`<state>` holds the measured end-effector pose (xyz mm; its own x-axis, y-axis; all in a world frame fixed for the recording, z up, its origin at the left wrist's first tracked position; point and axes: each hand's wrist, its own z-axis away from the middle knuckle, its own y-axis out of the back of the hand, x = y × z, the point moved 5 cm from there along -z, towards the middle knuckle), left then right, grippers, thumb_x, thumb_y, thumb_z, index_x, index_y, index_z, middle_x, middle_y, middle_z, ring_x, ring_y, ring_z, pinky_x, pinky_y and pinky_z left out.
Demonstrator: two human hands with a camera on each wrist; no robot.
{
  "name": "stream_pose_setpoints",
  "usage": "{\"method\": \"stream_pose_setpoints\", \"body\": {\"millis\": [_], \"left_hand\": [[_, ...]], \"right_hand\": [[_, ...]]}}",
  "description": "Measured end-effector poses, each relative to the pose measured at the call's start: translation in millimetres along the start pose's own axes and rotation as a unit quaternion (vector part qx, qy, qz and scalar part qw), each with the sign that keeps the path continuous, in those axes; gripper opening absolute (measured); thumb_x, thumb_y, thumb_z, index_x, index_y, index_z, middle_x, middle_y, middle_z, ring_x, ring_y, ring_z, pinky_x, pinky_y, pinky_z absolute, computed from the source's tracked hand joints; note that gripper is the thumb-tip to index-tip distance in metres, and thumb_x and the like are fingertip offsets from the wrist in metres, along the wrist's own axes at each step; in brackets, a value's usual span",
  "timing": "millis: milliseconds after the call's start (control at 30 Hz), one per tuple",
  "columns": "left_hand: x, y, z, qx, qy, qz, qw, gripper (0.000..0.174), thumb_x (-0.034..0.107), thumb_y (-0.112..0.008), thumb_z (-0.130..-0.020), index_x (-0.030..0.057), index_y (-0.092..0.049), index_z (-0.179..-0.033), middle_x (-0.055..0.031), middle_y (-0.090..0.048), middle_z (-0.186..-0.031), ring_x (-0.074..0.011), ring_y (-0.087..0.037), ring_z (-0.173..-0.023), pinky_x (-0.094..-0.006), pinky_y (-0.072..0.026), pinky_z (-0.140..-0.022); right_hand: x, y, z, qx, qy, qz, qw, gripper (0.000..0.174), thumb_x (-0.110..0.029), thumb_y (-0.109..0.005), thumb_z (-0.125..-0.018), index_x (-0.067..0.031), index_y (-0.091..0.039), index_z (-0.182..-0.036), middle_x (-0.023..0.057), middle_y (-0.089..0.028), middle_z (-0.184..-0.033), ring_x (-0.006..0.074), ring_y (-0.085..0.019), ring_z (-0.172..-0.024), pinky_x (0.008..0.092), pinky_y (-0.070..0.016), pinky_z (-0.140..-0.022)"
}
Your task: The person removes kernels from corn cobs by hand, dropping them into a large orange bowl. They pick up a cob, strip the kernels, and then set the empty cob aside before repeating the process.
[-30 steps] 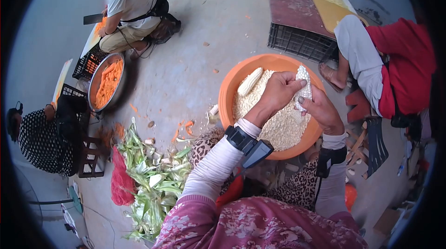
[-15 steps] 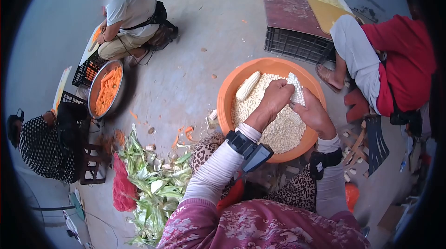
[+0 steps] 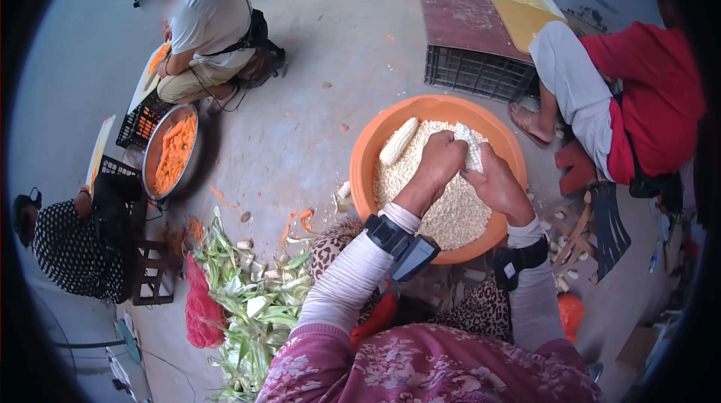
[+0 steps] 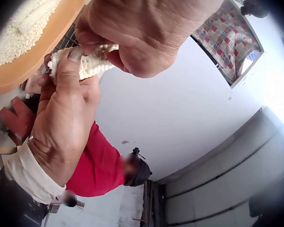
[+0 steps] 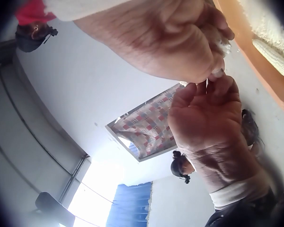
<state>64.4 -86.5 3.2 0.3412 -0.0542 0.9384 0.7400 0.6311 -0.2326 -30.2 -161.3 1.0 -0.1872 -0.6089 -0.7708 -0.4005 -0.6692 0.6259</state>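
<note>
Both hands hold one white corn cob [image 3: 471,147] above an orange basin [image 3: 363,178] of loose kernels [image 3: 454,217]. The left hand [image 3: 438,166] grips its upper left side with curled fingers, and the right hand [image 3: 502,187] holds it from the lower right. In the left wrist view the right thumb lies along the cob [image 4: 92,65], whose kernel rows are partly gone, while the left hand [image 4: 137,35] touches its other end. The right wrist view has both hands' fingertips close together, the cob mostly hidden. A second cob [image 3: 399,141] lies on the kernels at the basin's left.
Corn husks [image 3: 259,301] and a red net bag [image 3: 203,309] lie on the floor at left. Beyond is a metal bowl of carrots [image 3: 174,155], near two seated people. A person in red [image 3: 653,102] sits at right beside a black crate [image 3: 477,72].
The hands and cob have shifted left and slightly down over the basin. The cob, upright and more exposed at first, now tilts left with more of it covered by the fingers.
</note>
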Motion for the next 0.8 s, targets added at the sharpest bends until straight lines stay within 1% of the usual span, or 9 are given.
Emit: {"method": "stream_pose_setpoints", "body": {"millis": [67, 133, 167, 233, 267, 300, 367, 467, 800], "left_hand": [[3, -1, 3, 0.003, -0.004, 0.005, 1.000, 0.009, 0.005, -0.045, -0.075, 0.0009, -0.053, -0.072, -0.0056, -0.051, -0.063, -0.0122, -0.048, -0.055, -0.0244, -0.0368, -0.049], [5, -1, 3, -0.034, -0.001, 0.019, 0.999, 0.010, 0.005, -0.046, -0.077, 0.0020, -0.055, -0.076, -0.0030, -0.053, -0.066, -0.0098, -0.049, -0.058, -0.0221, -0.0384, -0.051], [3, 0, 0, -0.055, 0.004, 0.020, 0.998, 0.010, 0.005, -0.047, -0.079, 0.0023, -0.056, -0.078, -0.0017, -0.054, -0.068, -0.0085, -0.050, -0.060, -0.0211, -0.0394, -0.052], [2, 2, -3, -0.095, -0.002, 0.033, 0.995, 0.011, 0.005, -0.049, -0.083, 0.0023, -0.060, -0.086, 0.0004, -0.056, -0.071, -0.0059, -0.052, -0.063, -0.0190, -0.0416, -0.056], [5, 3, -2, -0.119, 0.007, 0.066, 0.991, 0.016, 0.005, -0.050, -0.085, 0.0004, -0.060, -0.096, 0.0000, -0.058, -0.075, -0.0056, -0.053, -0.065, -0.0186, -0.0430, -0.058], [6, 3, -1, -0.124, 0.015, 0.095, 0.988, 0.021, 0.005, -0.050, -0.086, -0.0013, -0.059, -0.103, -0.0013, -0.060, -0.079, -0.0069, -0.055, -0.066, -0.0191, -0.0435, -0.058], [8, 4, 0, -0.137, 0.022, 0.138, 0.981, 0.023, 0.005, -0.049, -0.086, -0.0024, -0.058, -0.106, -0.0022, -0.061, -0.081, -0.0079, -0.056, -0.067, -0.0198, -0.0440, -0.058], [2, 5, -4, -0.128, 0.026, 0.174, 0.976, 0.016, 0.008, -0.053, -0.086, 0.0022, -0.061, -0.099, -0.0002, -0.060, -0.081, -0.0069, -0.055, -0.066, -0.0191, -0.0432, -0.057], [3, 5, -3, -0.107, 0.032, 0.164, 0.980, 0.015, 0.008, -0.056, -0.086, 0.0026, -0.060, -0.100, 0.0001, -0.060, -0.081, -0.0059, -0.054, -0.063, -0.0176, -0.0432, -0.055]], "right_hand": [[2, 2, 1, 0.005, -0.011, 0.014, 1.000, 0.026, -0.007, -0.060, -0.082, 0.0031, -0.042, -0.098, 0.0247, -0.055, -0.093, 0.0362, -0.058, -0.087, 0.0396, -0.0448, -0.074], [-7, 8, 2, 0.004, -0.018, -0.018, 1.000, 0.025, -0.006, -0.058, -0.082, 0.0037, -0.042, -0.098, 0.0229, -0.055, -0.090, 0.0319, -0.059, -0.086, 0.0381, -0.0447, -0.074], [-9, 13, 2, 0.012, -0.030, -0.012, 0.999, 0.025, -0.006, -0.058, -0.082, 0.0037, -0.042, -0.098, 0.0229, -0.055, -0.090, 0.0319, -0.059, -0.086, 0.0381, -0.0447, -0.074], [-16, 18, 1, -0.004, -0.031, -0.101, 0.994, 0.027, -0.006, -0.057, -0.082, 0.0041, -0.043, -0.102, 0.0178, -0.056, -0.091, 0.0235, -0.057, -0.087, 0.0356, -0.0443, -0.077], [-20, 21, 2, -0.015, -0.046, -0.136, 0.990, 0.029, -0.009, -0.057, -0.083, 0.0039, -0.045, -0.106, 0.0139, -0.055, -0.096, 0.0173, -0.053, -0.091, 0.0334, -0.0434, -0.080], [-23, 25, 2, -0.009, -0.051, -0.135, 0.990, 0.029, -0.009, -0.057, -0.083, 0.0039, -0.045, -0.106, 0.0139, -0.055, -0.096, 0.0173, -0.053, -0.091, 0.0334, -0.0434, -0.080], [-26, 25, 2, -0.037, -0.073, -0.194, 0.978, 0.032, -0.009, -0.057, -0.083, 0.0038, -0.045, -0.110, 0.0134, -0.054, -0.100, 0.0167, -0.052, -0.094, 0.0323, -0.0430, -0.081], [-22, 24, 0, -0.028, -0.072, -0.181, 0.981, 0.036, -0.010, -0.059, -0.083, 0.0036, -0.045, -0.113, 0.0135, -0.054, -0.100, 0.0171, -0.052, -0.093, 0.0317, -0.0430, -0.082], [-22, 22, 0, -0.014, -0.034, -0.190, 0.981, 0.036, -0.014, -0.059, -0.084, 0.0029, -0.045, -0.113, 0.0146, -0.054, -0.100, 0.0175, -0.052, -0.094, 0.0316, -0.0424, -0.083]]}}
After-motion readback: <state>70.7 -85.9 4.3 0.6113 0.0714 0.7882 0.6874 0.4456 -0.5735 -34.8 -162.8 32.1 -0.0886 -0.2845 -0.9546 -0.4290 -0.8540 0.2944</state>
